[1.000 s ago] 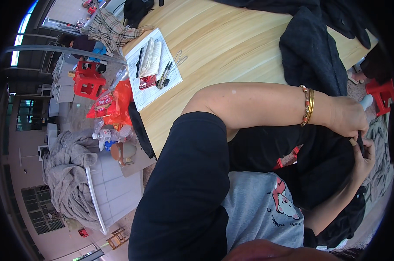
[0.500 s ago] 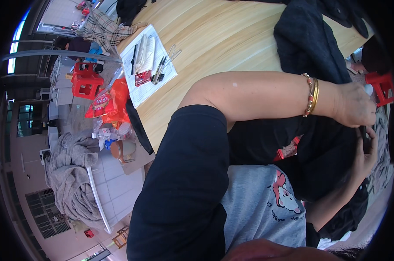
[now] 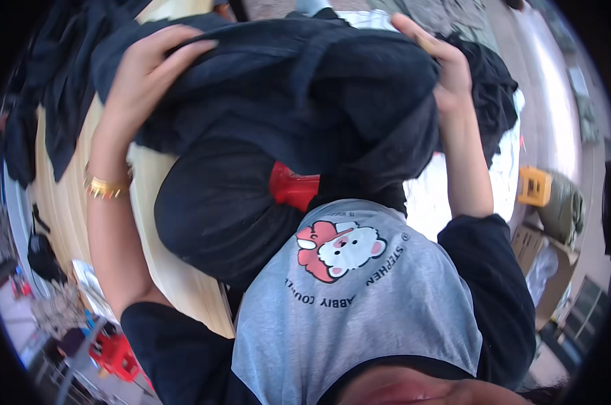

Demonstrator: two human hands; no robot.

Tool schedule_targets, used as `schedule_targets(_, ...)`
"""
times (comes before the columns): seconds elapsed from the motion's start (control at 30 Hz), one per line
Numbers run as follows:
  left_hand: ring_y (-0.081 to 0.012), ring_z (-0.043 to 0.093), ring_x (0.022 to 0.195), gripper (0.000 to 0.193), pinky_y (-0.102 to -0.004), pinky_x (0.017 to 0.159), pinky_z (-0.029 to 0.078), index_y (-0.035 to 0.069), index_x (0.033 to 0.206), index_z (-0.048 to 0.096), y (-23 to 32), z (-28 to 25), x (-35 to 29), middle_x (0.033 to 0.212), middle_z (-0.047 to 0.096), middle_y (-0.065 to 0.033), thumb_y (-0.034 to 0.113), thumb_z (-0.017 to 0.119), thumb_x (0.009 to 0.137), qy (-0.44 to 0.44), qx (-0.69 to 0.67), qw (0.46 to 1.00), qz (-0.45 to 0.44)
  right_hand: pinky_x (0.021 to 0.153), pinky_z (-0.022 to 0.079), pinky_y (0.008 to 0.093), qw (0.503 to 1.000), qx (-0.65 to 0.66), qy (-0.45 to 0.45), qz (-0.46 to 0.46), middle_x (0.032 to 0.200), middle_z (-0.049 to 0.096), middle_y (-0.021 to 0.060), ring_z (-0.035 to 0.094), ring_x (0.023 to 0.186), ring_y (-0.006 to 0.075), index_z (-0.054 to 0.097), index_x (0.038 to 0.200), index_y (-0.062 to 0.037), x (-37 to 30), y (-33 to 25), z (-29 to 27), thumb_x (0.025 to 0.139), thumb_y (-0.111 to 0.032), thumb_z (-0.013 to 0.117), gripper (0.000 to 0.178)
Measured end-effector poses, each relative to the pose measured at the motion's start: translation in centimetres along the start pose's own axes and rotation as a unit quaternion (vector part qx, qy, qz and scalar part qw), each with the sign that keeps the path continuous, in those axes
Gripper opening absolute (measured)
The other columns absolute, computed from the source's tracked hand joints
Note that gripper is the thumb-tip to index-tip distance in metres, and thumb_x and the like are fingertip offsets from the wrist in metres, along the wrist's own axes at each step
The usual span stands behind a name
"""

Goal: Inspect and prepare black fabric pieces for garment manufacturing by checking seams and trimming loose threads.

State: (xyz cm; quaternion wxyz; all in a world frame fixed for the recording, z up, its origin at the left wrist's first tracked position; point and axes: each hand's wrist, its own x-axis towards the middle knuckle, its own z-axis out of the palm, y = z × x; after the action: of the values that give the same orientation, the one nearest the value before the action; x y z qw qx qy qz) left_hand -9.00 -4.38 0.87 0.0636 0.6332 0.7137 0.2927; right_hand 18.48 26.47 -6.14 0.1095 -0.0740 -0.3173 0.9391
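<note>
Left hand [image 3: 143,74], upper left of frame: fingers curled over edge of dark garment [image 3: 285,88], gripping fabric; gold bangle [image 3: 103,187] on wrist. Wooden table [image 3: 62,202] along left side, beneath forearm. Dark garment spans top centre, held up between both hands, lower folds draping toward grey shirt [image 3: 359,297]. Right hand [image 3: 440,64], upper right: fingers closed on garment's other edge.

hands 2: left hand [image 3: 143,74] at 10 o'clock, right hand [image 3: 440,64] at 1 o'clock | dark garments 1 held: dark garment [image 3: 298,88] at 12 o'clock | gold bangles [image 3: 104,187] at 9 o'clock, count unclear | wooden table [image 3: 56,196] 1 | yellow crate [image 3: 535,186] 1 at 3 o'clock | red stool [image 3: 116,356] 1 at 7 o'clock
</note>
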Motion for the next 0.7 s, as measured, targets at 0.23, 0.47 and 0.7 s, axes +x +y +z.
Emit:
schedule_targets(0.23,-0.0057,0.054,0.077,0.017,-0.0185,0.072,0.041,-0.004,0.089,0.064,3.8,-1.7,1.8,0.081,0.061,0.0006,0.013,0.069,0.09,0.002,-0.075,0.993,-0.089,0.081,0.046,0.021,0.809,-0.586,0.02,-0.047,0.095,0.061,0.0002,0.058,0.088,0.008,0.063,0.102,-0.0055,0.2,-1.0,1.7,0.074,-0.006,0.076,0.031)
schedule_targets(0.47,-0.0038,0.048,0.077,0.015,-0.0184,0.07,0.039,-0.002,0.087,0.06,3.1,-2.7,0.8,0.078,0.054,0.004,0.011,0.068,0.09,-0.047,-0.111,0.983,-0.141,0.081,0.048,0.0206,0.694,-0.71,0.076,-0.087,0.092,0.068,0.0022,0.063,0.086,0.0103,0.071,0.101,-0.0046,-1.5,-3.8,0.0,0.083,-0.012,0.07,0.019)
schedule_targets(0.7,-0.0042,0.051,0.077,0.018,-0.0206,0.07,0.041,-0.002,0.09,0.063,2.0,-4.1,0.8,0.08,0.058,0.0044,0.015,0.068,0.09,-0.055,-0.108,0.982,-0.146,0.086,0.046,0.0197,0.85,-0.516,0.073,-0.07,0.109,0.064,0.0037,0.06,0.097,0.0099,0.06,0.125,-0.001,-1.9,-4.7,4.7,0.095,-0.016,0.061,0.034)
